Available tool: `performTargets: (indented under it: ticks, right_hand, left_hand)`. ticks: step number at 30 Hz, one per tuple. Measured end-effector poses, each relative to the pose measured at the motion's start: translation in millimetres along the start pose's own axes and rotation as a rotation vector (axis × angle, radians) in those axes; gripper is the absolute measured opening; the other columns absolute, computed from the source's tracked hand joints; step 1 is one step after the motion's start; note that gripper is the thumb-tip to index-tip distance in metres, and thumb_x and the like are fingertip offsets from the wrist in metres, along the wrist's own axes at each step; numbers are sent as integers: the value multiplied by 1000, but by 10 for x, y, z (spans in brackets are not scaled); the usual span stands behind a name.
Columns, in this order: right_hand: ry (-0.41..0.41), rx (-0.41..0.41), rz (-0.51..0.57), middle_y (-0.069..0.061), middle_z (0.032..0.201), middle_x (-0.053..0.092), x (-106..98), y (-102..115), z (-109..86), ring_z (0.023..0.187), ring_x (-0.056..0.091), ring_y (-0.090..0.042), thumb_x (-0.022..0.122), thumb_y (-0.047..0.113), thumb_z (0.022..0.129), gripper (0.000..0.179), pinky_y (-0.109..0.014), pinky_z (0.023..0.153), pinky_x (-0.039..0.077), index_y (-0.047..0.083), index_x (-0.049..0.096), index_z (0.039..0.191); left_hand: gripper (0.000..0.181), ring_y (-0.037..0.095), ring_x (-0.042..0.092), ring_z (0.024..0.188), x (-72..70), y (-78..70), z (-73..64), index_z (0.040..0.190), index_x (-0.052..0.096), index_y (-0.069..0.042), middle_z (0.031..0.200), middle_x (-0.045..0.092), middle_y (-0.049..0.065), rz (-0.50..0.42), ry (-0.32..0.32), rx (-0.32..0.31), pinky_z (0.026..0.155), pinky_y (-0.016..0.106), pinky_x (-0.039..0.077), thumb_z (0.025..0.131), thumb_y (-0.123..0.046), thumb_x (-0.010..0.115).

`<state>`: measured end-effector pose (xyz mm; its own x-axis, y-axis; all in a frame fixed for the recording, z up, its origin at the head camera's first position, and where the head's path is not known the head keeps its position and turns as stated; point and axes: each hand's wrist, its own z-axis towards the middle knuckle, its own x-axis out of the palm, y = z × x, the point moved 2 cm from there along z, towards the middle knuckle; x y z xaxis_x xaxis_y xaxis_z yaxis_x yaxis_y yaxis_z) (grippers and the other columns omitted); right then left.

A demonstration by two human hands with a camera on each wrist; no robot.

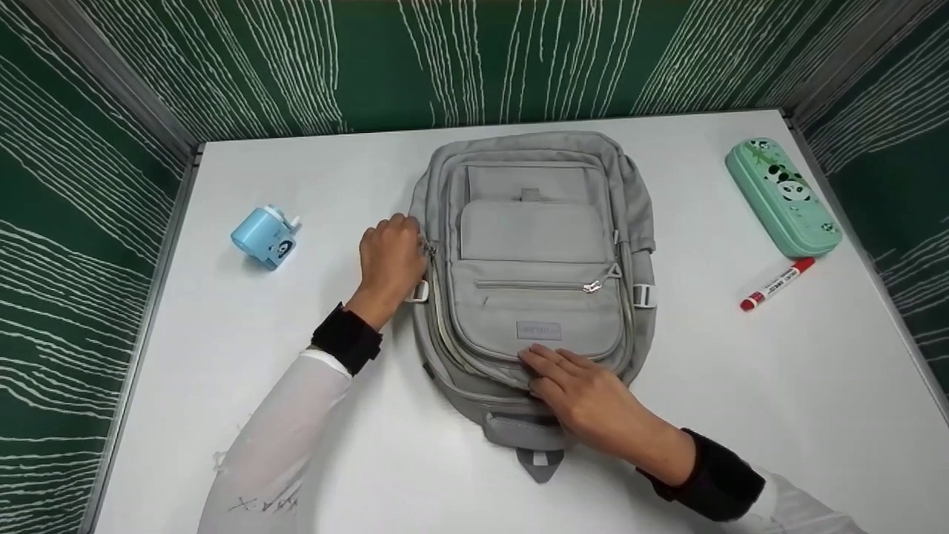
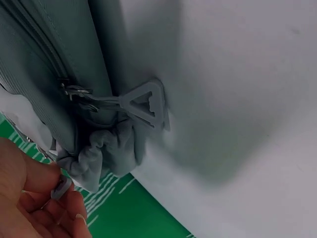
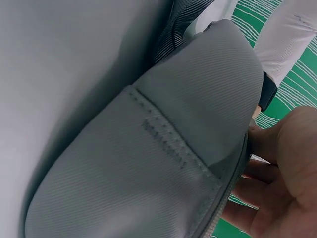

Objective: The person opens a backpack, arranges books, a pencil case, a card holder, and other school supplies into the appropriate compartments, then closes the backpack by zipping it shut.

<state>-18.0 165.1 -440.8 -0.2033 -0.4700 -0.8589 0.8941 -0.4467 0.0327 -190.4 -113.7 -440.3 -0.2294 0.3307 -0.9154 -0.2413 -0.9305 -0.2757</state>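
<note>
Hands (image 1: 393,256) (image 1: 589,400) touch backpack (image 1: 534,230) edges; table (image 1: 778,393) spreads either side.

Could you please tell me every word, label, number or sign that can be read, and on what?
Nothing reads clearly.
Rectangular patch on the grey fabric backpack: lettering too blurred.
Red-and-white cylindrical marker: print too small.
White sleeve, left arm: dark marks, illegible.
No other text shows clearly.

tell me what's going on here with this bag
A person has both hands on a grey bag lying on a white table. The left hand pinches a zip pull at the bag's left side, while the right hand holds its near edge. A blue sharpener stands off to the left; a green case and red marker lie to the right.
</note>
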Motion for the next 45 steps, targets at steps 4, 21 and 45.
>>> performTargets:
  ticks: [4,21,45]
  right_hand:
    - [5,2,8,-23,129,69,9,2,-4,114,71,-37,44,4,104,24,-49,87,61,0,66,94]
    - [-219,106,88,-17,106,77,-362,-208,274,97,77,-32,47,10,111,29,-46,76,62,-2,69,97]
    - [-283,189,44,-14,107,78,-958,-509,873,103,76,-32,73,-4,93,9,-52,80,60,-1,71,102]
  left_hand:
    - [4,37,65,75,28,7,42,85,67,1,80,64,15,35,-24,4,65,47,50,86,4,70]
    - [37,42,65,104,-230,522,-361,122,69,7,115,69,25,0,-52,-60,87,53,53,106,-25,60]
    - [74,54,50,129,-541,1919,-396,151,40,12,139,49,37,-132,-21,-452,103,66,46,90,-9,76]
